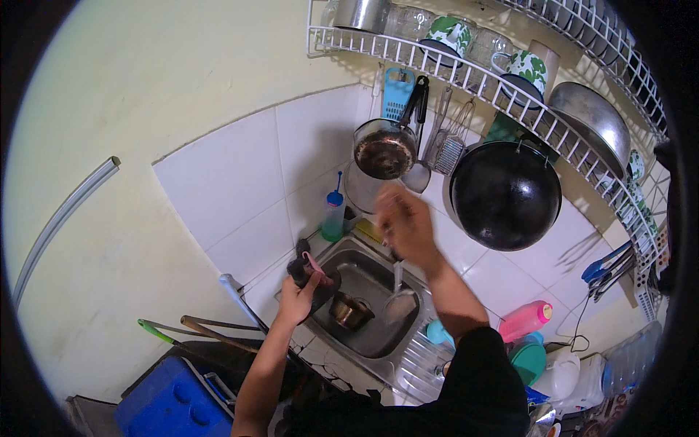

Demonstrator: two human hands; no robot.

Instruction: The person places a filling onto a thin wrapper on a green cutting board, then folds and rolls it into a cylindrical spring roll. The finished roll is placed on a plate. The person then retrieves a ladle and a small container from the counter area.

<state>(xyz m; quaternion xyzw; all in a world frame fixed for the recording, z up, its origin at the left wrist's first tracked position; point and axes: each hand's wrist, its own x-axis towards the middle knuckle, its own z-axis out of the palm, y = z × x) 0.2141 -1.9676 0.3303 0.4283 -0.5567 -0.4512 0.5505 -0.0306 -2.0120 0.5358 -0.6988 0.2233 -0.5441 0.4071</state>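
My left hand [299, 297] grips a dark object [297, 272], perhaps a pan by its handle, over the left side of the sink. A pink strip [314, 265] lies against it by my thumb. My right hand [407, 224], blurred, is raised over the sink's back edge with its fingers curled; whether it holds anything is unclear. Below, the stainless steel sink [377, 349] contains a small browned metal pot [349, 311]. Beside the pot is a pale blurred shape [401, 303], either a ladle or running water.
A bottle of green liquid [332, 218] stands at the back corner. On the tiled wall hang a scorched saucepan [385, 147] and a black wok [505, 196], under a white wire rack [415, 54]. A pink bottle [524, 321] is right; a blue cooler box [175, 401] is lower left.
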